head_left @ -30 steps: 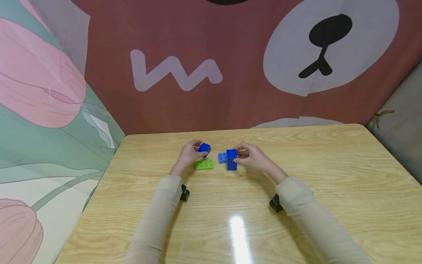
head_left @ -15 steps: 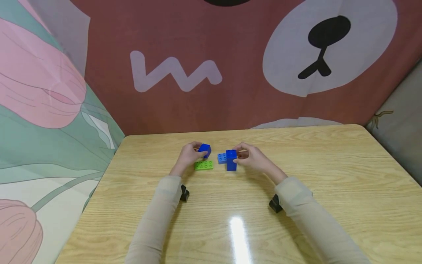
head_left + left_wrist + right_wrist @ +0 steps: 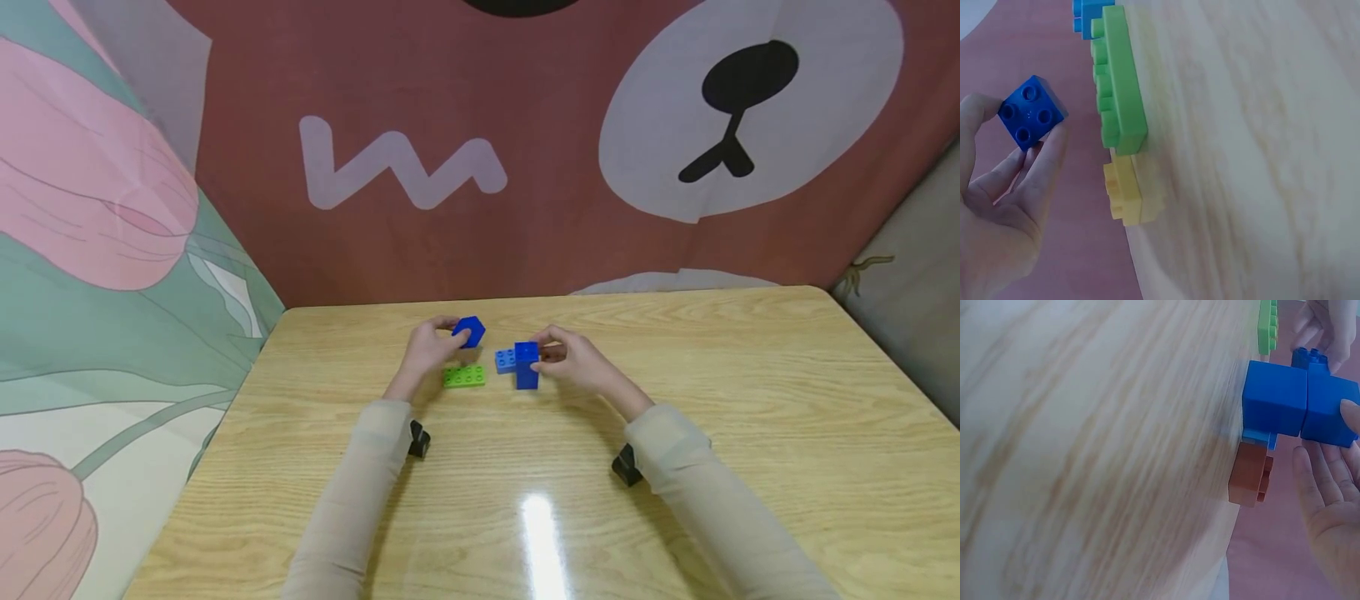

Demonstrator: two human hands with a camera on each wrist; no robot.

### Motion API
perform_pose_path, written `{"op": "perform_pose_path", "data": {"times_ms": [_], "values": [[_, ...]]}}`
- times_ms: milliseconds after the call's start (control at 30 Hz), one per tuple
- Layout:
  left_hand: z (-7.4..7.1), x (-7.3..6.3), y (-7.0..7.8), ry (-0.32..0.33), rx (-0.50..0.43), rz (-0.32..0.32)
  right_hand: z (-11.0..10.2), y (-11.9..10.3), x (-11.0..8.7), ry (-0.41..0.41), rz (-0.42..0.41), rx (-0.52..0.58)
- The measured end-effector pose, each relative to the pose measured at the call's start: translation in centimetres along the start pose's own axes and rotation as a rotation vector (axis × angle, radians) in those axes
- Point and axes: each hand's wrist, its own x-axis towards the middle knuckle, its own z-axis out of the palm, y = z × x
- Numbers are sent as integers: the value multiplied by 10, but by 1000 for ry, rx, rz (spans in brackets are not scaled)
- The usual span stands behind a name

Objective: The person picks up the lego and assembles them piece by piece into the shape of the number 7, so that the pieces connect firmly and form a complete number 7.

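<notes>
My left hand (image 3: 429, 348) pinches a dark blue building brick (image 3: 470, 331) between thumb and fingers, raised above the table. Seen from the left wrist, this brick (image 3: 1029, 112) shows its studs and is tilted. Two dark blue bricks, one on top of the other, form a small stack (image 3: 527, 375) on the table. Thumb and fingers of my right hand (image 3: 576, 360) grip its upper brick; the right wrist view shows the seam between the stacked bricks (image 3: 1275, 397). Right behind the stack lies a lighter blue brick (image 3: 505, 360), partly hidden.
A long green brick (image 3: 465, 377) lies on the wooden table (image 3: 480, 475) in front of the left hand. The left wrist view has a yellow brick (image 3: 1124, 190) beyond it. A brown brick (image 3: 1249, 474) sits near the stack. A printed curtain (image 3: 420, 250) stands behind the table.
The left hand has risen slightly away from the table and turned its blue brick, so a different face shows. The right hand and the stack stay in place.
</notes>
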Motion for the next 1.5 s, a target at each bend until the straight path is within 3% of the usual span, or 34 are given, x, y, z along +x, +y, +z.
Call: {"op": "perform_pose_path", "data": {"times_ms": [233, 700, 1100, 1500], "values": [[-1, -4, 6, -34, -61, 45, 0, 0, 0, -2, 9, -7], [0, -10, 20, -113, -4, 138, 3, -2, 1, 14, 1, -49], [-2, -13, 26, -117, -164, 166, 1, -3, 2, 13, -19, -69], [-4, -18, 40, -116, -162, 290, 3, -17, 4, 136, -100, 23]]}}
